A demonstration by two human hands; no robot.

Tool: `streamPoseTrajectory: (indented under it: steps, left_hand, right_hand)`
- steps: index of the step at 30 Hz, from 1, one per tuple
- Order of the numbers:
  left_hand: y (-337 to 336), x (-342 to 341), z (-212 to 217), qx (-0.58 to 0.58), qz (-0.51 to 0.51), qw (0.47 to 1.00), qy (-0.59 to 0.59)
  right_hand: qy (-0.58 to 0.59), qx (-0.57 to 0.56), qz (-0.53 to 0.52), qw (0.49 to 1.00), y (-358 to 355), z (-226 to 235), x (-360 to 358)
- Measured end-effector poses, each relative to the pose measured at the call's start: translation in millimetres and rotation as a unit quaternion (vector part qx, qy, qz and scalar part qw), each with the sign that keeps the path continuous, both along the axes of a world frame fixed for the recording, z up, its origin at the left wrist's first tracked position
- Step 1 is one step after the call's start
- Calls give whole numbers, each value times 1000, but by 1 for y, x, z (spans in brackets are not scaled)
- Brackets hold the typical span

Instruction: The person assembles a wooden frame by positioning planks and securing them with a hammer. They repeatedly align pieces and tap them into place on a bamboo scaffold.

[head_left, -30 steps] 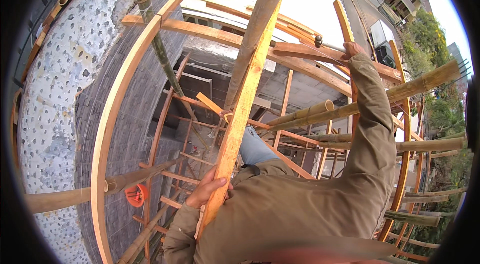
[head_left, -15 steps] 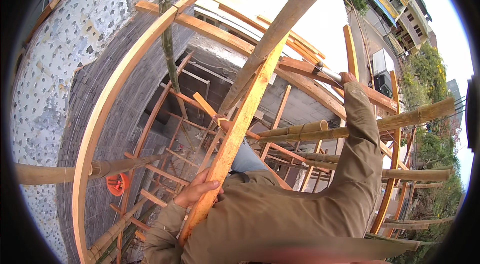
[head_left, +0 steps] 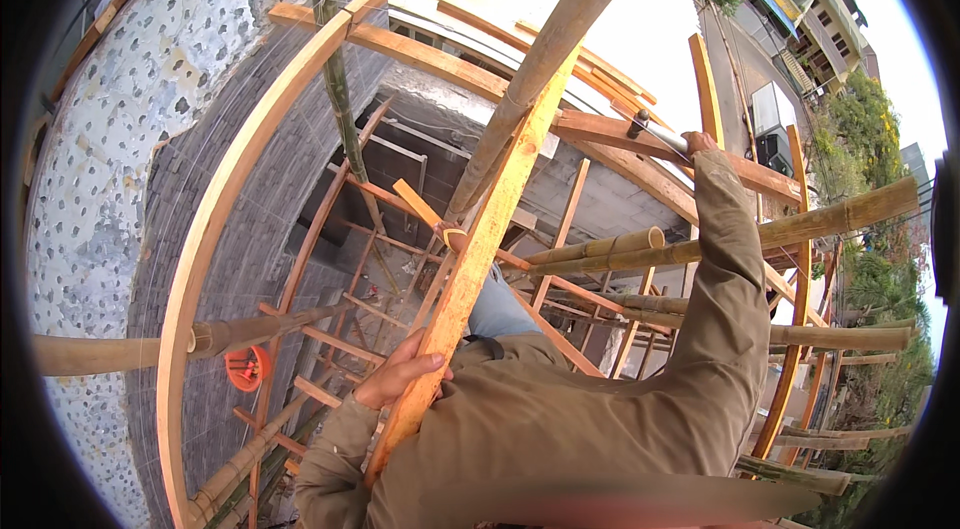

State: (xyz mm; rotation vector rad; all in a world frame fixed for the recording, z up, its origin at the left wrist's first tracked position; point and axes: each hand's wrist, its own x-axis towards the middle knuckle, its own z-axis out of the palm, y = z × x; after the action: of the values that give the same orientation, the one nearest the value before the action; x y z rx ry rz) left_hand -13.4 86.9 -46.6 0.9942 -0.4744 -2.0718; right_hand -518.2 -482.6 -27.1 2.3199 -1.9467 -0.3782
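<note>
Head view, looking down from scaffolding. My left hand (head_left: 402, 376) was wrapped around a plank (head_left: 470, 269), fingers curled over its near edge, thumb on the face. The plank's long axis ran from lower left, against my chest, up and to the right, its far end pointing skyward beside a bamboo pole (head_left: 545, 59) on nearly the same slant. My right hand (head_left: 697, 143), arm stretched upward, was closed on a metal bar (head_left: 655, 132) lying on a wooden beam (head_left: 690, 154); I could not tell how firmly. Horizontal bamboo (head_left: 760, 229) crossed behind the sleeve. An orange object (head_left: 243, 367) lay far below.
</note>
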Motion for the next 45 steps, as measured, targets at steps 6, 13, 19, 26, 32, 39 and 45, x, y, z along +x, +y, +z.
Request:
streamPoseTrajectory:
  steps: [6,13,19,26,32,39,45]
  left_hand:
    - [-1,1,3,17,-11,1000,3]
    - [0,1,2,1,7,1000,3]
    - [1,0,-4,-6,8,1000,1]
    - [1,-2,-3,-5,9,1000,-6]
    - [2,-3,-2,-20,4,999,-28]
    - [4,-2,-7,-58,12,998,-21]
    - [3,-1,-11,-67,-5,997,-30]
  right_hand:
    - [-7,-9,-10,1000,3,-4,-1]
    - [-20,-43,-10,999,-4,-11,-2]
    - [69,-22,25,997,6,36,12]
    - [-75,-219,37,972,74,142,52]
    - [-283,-244,79,924,155,142,99]
    - [-477,20,48,877,252,-12,142]
    - [-492,144,-109,852,320,-186,156]
